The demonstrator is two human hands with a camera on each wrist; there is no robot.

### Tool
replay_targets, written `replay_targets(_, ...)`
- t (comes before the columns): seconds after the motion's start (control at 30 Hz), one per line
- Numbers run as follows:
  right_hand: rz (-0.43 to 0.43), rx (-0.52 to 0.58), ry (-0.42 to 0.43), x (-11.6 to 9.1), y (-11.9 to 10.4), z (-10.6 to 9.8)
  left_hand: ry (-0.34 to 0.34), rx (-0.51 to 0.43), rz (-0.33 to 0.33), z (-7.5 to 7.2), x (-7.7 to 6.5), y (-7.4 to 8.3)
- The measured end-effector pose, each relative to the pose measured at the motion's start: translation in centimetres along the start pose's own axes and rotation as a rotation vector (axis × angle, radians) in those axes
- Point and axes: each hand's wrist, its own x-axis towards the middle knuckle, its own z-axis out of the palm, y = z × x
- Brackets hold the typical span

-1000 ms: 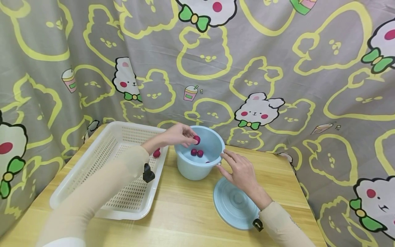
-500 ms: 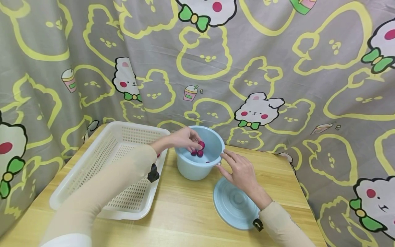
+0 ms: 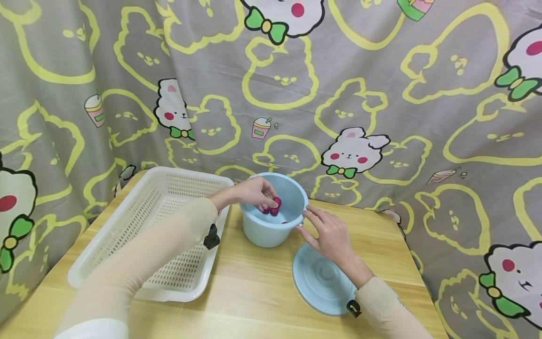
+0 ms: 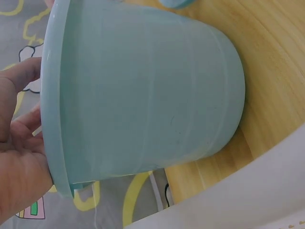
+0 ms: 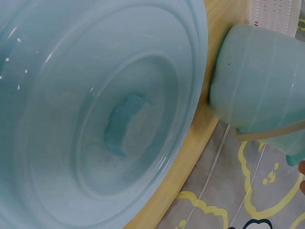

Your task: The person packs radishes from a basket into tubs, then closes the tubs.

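just inside the mouth of the pail, the thumb and fingers of the left hand pinch a round red ball, low among others of its kind. right up against it sit two more red balls, close together and partly covered by the fingers, and a sliver of another red piece peeks over the near side of the rim. from the left wrist the hand reaches over the rim, and the pail's wall hides whatever the fingertips grasp.

across the opening, the right hand has its fingers loosely extended, thumb apart from the rest, tips touching the rim on that side. the light blue pail stands upright on a pale wooden table.

near the pail's base, under the right wrist and forearm, a matching round lid lies flat; the right wrist view shows a knob at its centre. beside the pail on the other side, a white perforated basket stretches beneath the left forearm, with a speck of red near its edge too small to make out. both beige sleeves end short of black wrist mounts. behind everything hangs a grey curtain printed with yellow outlined animals.
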Motion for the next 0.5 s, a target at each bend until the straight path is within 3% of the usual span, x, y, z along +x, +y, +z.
replay_targets(0.27,-0.001,0.002,0.002,0.0,0.0,0.1,0.022,-0.030,0.029,-0.4,-0.7,0.0)
replay_targets(0.5,0.003,0.001,0.000,0.0,0.0,0.1,0.070,-0.064,0.064,-1.6,-2.0,-0.4)
